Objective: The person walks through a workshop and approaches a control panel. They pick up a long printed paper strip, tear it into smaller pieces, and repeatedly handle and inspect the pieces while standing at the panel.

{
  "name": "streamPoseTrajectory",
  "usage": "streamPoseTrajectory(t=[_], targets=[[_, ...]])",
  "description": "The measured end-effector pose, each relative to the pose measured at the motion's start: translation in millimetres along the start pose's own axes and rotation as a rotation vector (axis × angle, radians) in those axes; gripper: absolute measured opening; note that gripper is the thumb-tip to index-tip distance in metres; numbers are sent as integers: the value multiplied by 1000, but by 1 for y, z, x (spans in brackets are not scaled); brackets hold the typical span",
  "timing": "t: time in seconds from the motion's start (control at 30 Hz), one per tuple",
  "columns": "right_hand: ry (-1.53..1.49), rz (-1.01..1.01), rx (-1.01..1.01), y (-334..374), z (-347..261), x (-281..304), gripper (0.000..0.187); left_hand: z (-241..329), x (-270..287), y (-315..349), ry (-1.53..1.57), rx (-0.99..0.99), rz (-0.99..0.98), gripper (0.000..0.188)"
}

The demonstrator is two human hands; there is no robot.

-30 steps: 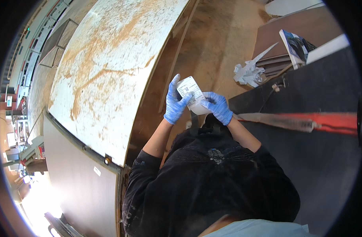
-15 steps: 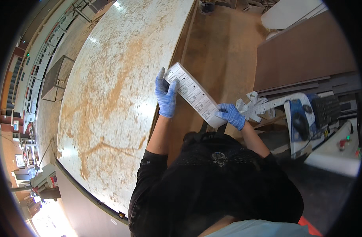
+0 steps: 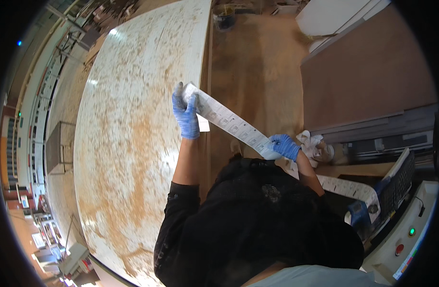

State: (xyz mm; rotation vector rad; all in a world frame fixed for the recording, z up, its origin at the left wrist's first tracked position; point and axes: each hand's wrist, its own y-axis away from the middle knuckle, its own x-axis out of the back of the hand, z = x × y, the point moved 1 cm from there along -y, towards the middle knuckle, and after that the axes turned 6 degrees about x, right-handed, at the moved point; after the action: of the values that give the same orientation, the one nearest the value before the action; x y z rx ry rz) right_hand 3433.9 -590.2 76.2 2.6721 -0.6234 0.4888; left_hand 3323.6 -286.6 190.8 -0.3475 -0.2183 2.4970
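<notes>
A long white strip of printed labels [image 3: 233, 125] stretches slantwise between my two hands, above the board's right edge and the floor. My left hand [image 3: 185, 112], in a blue glove with dark fingertips, grips its upper left end between thumb and fingers. Beside that hand, a small white paper piece [image 3: 203, 123] shows below the strip; whether it belongs to it I cannot tell. My right hand [image 3: 285, 147], gloved in blue too, closes on the strip's lower right end, near my body. The large whitish board [image 3: 128, 119], streaked with brown dust, lies under and left of my left hand.
To the right stand a stack of brown boards [image 3: 367, 71], crumpled white paper [image 3: 311, 142], a keyboard [image 3: 397, 174] and a control panel with a red button [image 3: 400, 249]. A dark bucket [image 3: 224, 19] sits on the brown floor [image 3: 257, 62] at the far end.
My left hand has shifted slightly left, and the strip now looks narrower and more tilted. A white paper piece has come into sight beneath it. The view has turned, shifting the surroundings.
</notes>
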Motion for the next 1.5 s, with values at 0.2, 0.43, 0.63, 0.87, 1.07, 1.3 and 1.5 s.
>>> streamPoseTrajectory(t=[0.2, 0.43, 0.63, 0.87, 1.07, 1.3, 1.5], targets=[[270, 49, -248, -74, -5, 85, 32, -62, -13, -158, -116, -44, -107, 51], [304, 226, -607, -98, 63, 157, 28, -113, -94, -256, -23, 149, -275, 39], [178, 372, -671, -132, 142, 207, 25, -211, -172, -350, 40, 253, -443, 37], [329, 347, -623, -256, 124, 297, 29, -237, -294, -407, -401, -87, -589, 44], [-7, 600, -340, -334, 82, 322, 29, -279, -389, -423, -434, -274, -1046, 44], [-508, 925, -57, -475, -7, 333, 30, -294, -394, -435, -195, 253, -1412, 42], [-480, 967, 134, -574, -30, 351, 27, -289, -342, -602, -454, 83, -1011, 36]])
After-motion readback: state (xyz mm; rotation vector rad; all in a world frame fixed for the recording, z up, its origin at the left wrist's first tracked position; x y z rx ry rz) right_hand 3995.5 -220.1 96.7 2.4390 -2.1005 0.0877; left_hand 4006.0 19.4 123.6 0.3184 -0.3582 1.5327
